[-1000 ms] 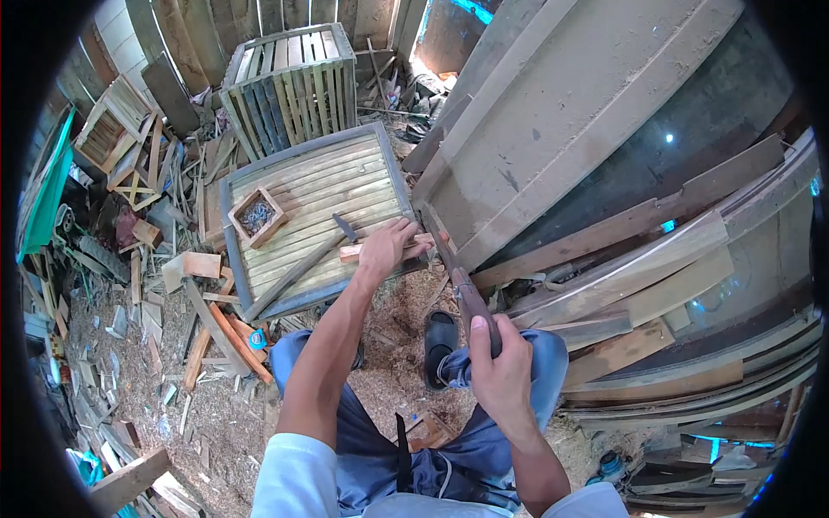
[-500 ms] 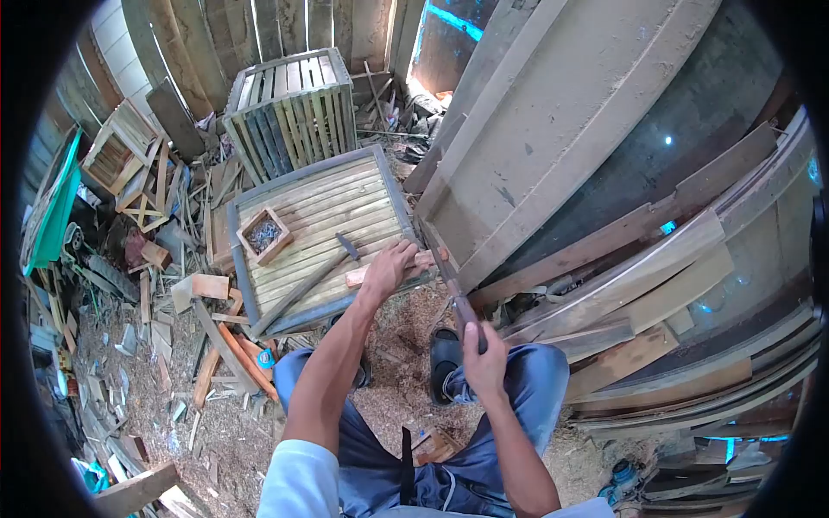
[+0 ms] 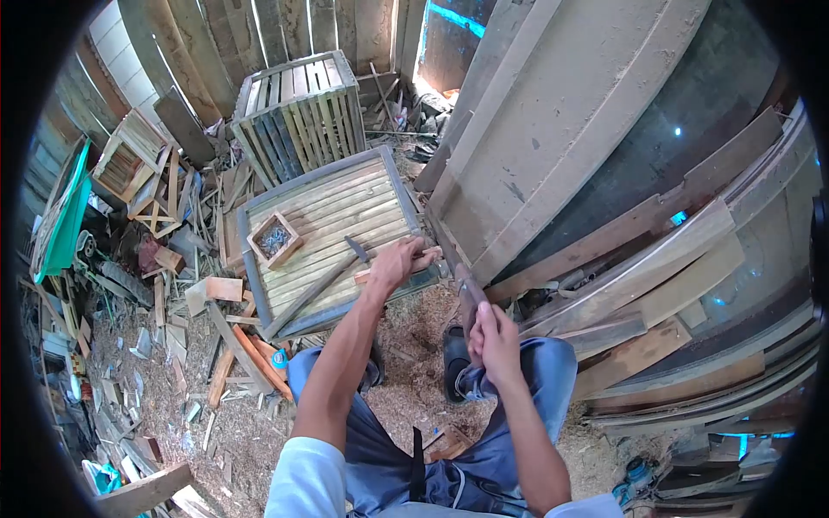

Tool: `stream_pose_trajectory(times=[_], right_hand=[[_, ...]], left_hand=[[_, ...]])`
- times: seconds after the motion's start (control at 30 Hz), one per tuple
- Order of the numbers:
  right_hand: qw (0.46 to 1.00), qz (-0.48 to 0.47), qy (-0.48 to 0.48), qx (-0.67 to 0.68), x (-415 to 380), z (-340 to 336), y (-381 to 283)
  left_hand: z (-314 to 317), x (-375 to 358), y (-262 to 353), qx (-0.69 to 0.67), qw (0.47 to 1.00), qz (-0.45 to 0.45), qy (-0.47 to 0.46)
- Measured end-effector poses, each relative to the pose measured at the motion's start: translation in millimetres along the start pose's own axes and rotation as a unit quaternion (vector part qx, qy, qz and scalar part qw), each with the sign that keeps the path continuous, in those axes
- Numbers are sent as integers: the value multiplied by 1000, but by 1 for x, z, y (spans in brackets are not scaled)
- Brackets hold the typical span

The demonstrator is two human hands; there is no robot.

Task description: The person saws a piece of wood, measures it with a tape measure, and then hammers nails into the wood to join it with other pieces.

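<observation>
My left hand [image 3: 396, 266] is closed over a short wooden stick [image 3: 361, 277], pressing it down near the front right corner of a slatted wooden crate [image 3: 332, 205]. My right hand [image 3: 496, 344] grips the handle of a long-bladed tool that looks like a handsaw [image 3: 467, 289]. Its blade points away from me, just right of the stick's end, and its cutting edge is too small to make out. A hammer [image 3: 313, 296] lies on the slats left of my left hand. Behind it sits a small wooden box [image 3: 275, 240] of nails.
Another slatted crate [image 3: 302, 116] stands behind, against the plank wall. Large boards [image 3: 553, 112] lean at the right, with stacked planks [image 3: 656, 337] below. Scrap wood [image 3: 250, 358] and sawdust cover the ground at left. A green sheet [image 3: 65, 216] hangs at far left.
My right hand has drawn the saw back slightly towards me. The small end piece seen beyond the blade no longer shows there. My left hand stays on the stick; the whole view has shifted a little.
</observation>
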State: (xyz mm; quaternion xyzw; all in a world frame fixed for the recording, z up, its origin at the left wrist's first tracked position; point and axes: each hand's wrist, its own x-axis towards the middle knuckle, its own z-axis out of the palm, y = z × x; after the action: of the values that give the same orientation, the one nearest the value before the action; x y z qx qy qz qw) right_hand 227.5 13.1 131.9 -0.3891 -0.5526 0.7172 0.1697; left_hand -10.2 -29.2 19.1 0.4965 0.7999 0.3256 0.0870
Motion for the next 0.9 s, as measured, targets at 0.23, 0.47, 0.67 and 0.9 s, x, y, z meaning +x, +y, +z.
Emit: stream_pose_trajectory(times=[0.23, 0.47, 0.67, 0.9], right_hand=[[929, -162, 89, -322, 0, 3, 36], [975, -85, 94, -184, -11, 8, 51], [992, 0, 55, -115, -14, 3, -6], [912, -144, 101, -371, -42, -3, -41]], left_hand=[[0, 9, -10, -69, 997, -25, 24], [-8, 10, 0, 39, 999, 17, -2], [0, 7, -5, 94, 990, 109, -1], [12, -5, -2, 56, 992, 90, 68]])
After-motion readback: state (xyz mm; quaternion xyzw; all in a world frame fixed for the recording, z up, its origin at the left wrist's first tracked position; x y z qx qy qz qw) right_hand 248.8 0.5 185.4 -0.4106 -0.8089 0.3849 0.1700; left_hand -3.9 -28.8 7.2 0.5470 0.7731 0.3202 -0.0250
